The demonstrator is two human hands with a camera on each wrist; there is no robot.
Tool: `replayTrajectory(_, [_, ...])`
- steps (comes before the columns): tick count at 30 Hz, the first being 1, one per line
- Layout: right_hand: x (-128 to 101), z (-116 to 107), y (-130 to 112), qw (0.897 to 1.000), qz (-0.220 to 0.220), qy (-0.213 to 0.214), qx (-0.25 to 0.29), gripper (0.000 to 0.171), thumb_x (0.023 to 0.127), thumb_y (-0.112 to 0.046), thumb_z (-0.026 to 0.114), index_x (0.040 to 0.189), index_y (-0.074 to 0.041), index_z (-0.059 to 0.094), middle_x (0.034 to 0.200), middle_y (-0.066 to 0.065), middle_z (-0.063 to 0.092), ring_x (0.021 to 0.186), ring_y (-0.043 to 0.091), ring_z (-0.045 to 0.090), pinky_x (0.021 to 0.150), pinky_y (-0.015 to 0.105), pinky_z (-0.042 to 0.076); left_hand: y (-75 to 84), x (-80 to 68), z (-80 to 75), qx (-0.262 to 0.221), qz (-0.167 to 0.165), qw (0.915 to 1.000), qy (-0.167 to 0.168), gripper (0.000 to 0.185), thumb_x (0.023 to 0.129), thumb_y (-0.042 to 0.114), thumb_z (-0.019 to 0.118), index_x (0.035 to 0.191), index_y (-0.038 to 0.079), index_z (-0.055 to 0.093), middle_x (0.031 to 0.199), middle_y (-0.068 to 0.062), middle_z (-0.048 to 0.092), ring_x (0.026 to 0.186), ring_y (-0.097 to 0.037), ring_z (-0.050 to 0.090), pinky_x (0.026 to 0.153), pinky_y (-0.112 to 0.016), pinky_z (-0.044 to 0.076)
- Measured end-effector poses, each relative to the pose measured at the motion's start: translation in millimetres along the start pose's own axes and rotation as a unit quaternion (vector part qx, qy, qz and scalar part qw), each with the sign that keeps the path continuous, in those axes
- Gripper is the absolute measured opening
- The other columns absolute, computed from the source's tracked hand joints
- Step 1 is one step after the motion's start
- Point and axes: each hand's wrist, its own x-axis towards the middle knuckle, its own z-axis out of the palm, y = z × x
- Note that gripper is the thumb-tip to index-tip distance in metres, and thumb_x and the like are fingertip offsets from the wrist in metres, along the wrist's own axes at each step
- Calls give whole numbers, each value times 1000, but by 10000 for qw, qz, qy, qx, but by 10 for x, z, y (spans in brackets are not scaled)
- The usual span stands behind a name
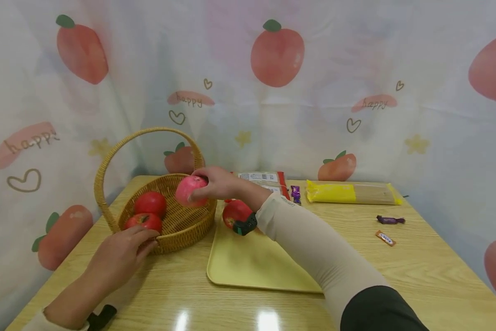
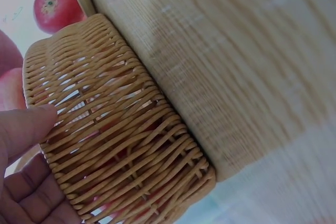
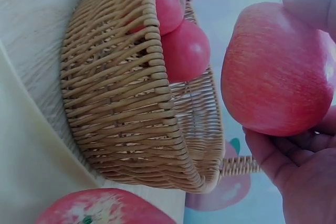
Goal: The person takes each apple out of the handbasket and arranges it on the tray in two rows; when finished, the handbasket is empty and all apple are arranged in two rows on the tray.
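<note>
In the head view a wicker basket (image 1: 191,236) with a tall hoop handle stands at the left of the table. Two red apples (image 1: 150,203) lie in its left half. My left hand (image 1: 119,255) grips the basket's front-left rim, and the left wrist view shows the thumb (image 2: 29,129) against the weave. Over the basket's right side, my right hand (image 1: 219,184) holds a pinkish-red apple (image 3: 278,72) between thumb and fingers. The right wrist view shows this apple apart from the rim. Another red apple (image 1: 234,212) sits on the yellow tray (image 1: 252,266), partly hidden by the right wrist's black strap.
Behind the tray lies a red-edged packet (image 1: 258,177), partly covered by my right arm. A purple-wrapped candy (image 1: 296,193) is beside it. Farther right are a yellow noodle-like package (image 1: 353,193), a dark purple candy (image 1: 390,220) and an orange-wrapped candy (image 1: 385,237). A printed curtain hangs behind.
</note>
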Motion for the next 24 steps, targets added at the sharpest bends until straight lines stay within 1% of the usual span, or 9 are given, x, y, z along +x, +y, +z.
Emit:
replayTrajectory(4, [-97, -7, 16, 9999, 52, 85, 33, 58, 88, -35, 77, 139, -13, 60, 125, 1, 66, 107, 16, 64, 86, 28, 57, -13, 0, 5, 5, 16, 10000, 23, 20, 83, 18, 87, 101, 16, 76, 98, 0, 75, 75, -20, 71, 62, -43, 56])
replayTrajectory(8, [-198, -14, 51, 9998, -13, 89, 154, 56, 87, -33, 77, 137, -13, 61, 123, 1, 66, 106, 16, 65, 86, 29, 57, -22, -3, 9, 7, -3, 10000, 16, 21, 83, 18, 87, 101, 16, 76, 97, 0, 75, 75, -20, 70, 61, -42, 55])
replayTrajectory(13, [-334, -42, 79, 9999, 6, 135, 9, 60, 85, -38, 77, 138, -14, 60, 124, -1, 66, 106, 16, 64, 86, 30, 58, -29, -1, 9, 2, 76, 9999, 116, 21, 82, 18, 88, 100, 17, 77, 96, 2, 75, 74, -18, 70, 60, -41, 55])
replayTrajectory(18, [-479, -47, 70, 9996, 154, 185, -140, 66, 84, -40, 78, 142, -16, 58, 126, -2, 64, 109, 16, 62, 85, 31, 58, -34, 0, 10, 0, 89, 9999, 133, 22, 81, 18, 88, 101, 17, 77, 99, 0, 76, 75, -20, 70, 61, -43, 55])
replayTrajectory(20, [-532, -38, 67, 9995, 223, 171, -140, 66, 83, -41, 78, 141, -18, 58, 125, -3, 64, 109, 16, 62, 84, 31, 58, -35, 0, 11, 6, 97, 9999, 130, 22, 81, 17, 88, 100, 17, 77, 99, 0, 76, 74, -20, 70, 60, -43, 55])
replayTrajectory(24, [-618, -9, 72, 9996, 199, 155, -108, 63, 82, -40, 79, 138, -19, 58, 124, -4, 64, 109, 17, 62, 84, 31, 59, -35, -3, 13, 13, 70, 9999, 82, 22, 82, 18, 88, 101, 17, 76, 99, -1, 76, 73, -20, 69, 59, -43, 54])
